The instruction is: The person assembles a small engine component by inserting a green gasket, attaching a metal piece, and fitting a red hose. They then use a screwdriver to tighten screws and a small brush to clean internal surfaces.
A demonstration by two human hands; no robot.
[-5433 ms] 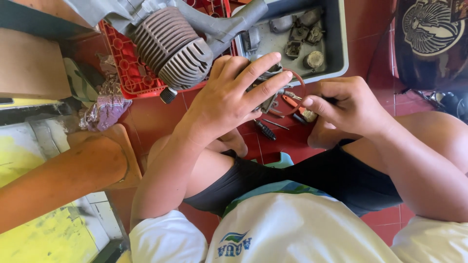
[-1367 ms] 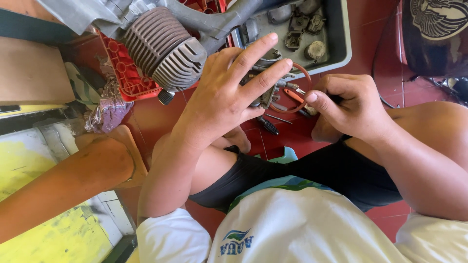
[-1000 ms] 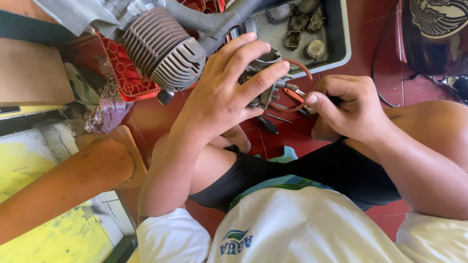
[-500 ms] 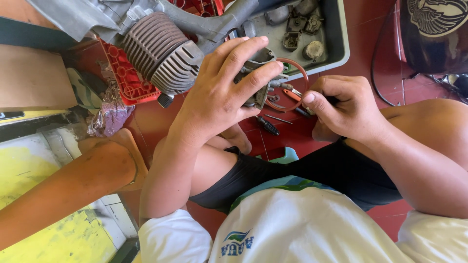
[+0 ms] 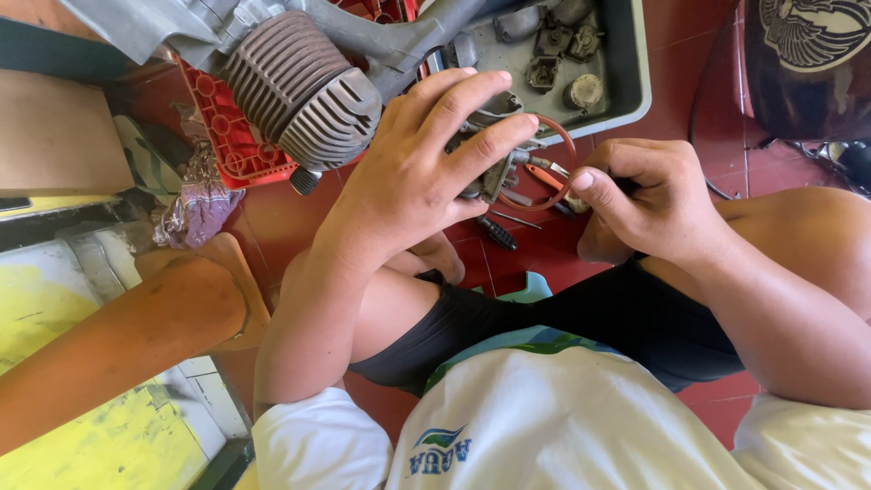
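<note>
Just below the grey parts tray point(image 5: 635, 86), the left hand point(image 5: 417, 172) has its fingers wrapped over a small metal carburettor-like part point(image 5: 494, 168), gripping it above the red floor. Beside it, the right hand point(image 5: 649, 204) is clenched, thumb and forefinger pinching something small at the edge of a thin red rubber ring point(image 5: 553, 163) that loops around the part. A finned engine cylinder point(image 5: 304, 91) lies just to the left.

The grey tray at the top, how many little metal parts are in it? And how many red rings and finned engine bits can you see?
Small metal parts in the grey tray: 5 visible, some cut off
Red rubber ring: 1
Finned engine cylinder: 1
Total: 7
</note>
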